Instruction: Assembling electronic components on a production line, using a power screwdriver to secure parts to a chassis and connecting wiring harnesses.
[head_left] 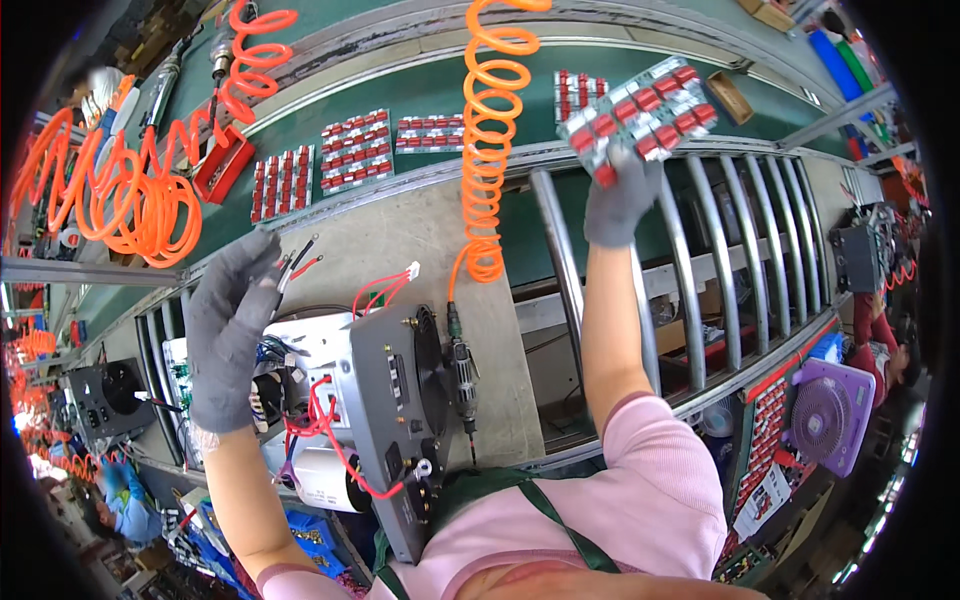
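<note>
My left hand [228, 335], in a grey glove, is closed on a few black and red wires [298, 262] with ring ends. It is above a machine with an open housing [320, 345], whose dark front panel [385, 420] carries sockets and a round fan grille. Red wires [328, 420] loop over the housing, and a white plug [412, 271] ends another bundle. Out to the right, my right hand [622, 205], also gloved in grey, grips the near edge of a board with rows of red blocks [645, 105], held over the green bench edge.
Similar red-block boards [357, 150] lie on the green bench [420, 95]. An orange coiled hose [485, 150] hangs down to a power screwdriver [463, 375] beside the machine. Metal rollers [715, 270] run to the right, near a purple fan [830, 415]. A red bin [226, 163] stands at left.
</note>
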